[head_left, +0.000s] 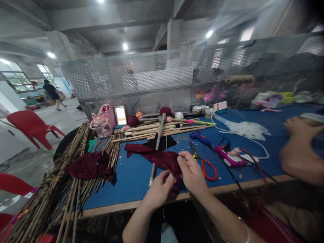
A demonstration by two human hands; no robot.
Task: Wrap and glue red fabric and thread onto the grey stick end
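Observation:
My left hand [159, 189] and my right hand [192, 173] meet over the near edge of the blue table [131, 175]. Both pinch a piece of dark red cloth [157, 157] that lies across the table. A long stick [157, 145] with a dark red ball top [165, 111] runs under the cloth toward my left hand. Red-handled scissors [206, 165] lie just right of my right hand.
A heap of thin sticks [65, 175] with more dark red cloth [88, 165] covers the table's left end. A pink glue gun [230, 157], white cable, rods and balls lie further back. Another person's arm [298, 152] reaches in at right. Red chairs [30, 126] stand at left.

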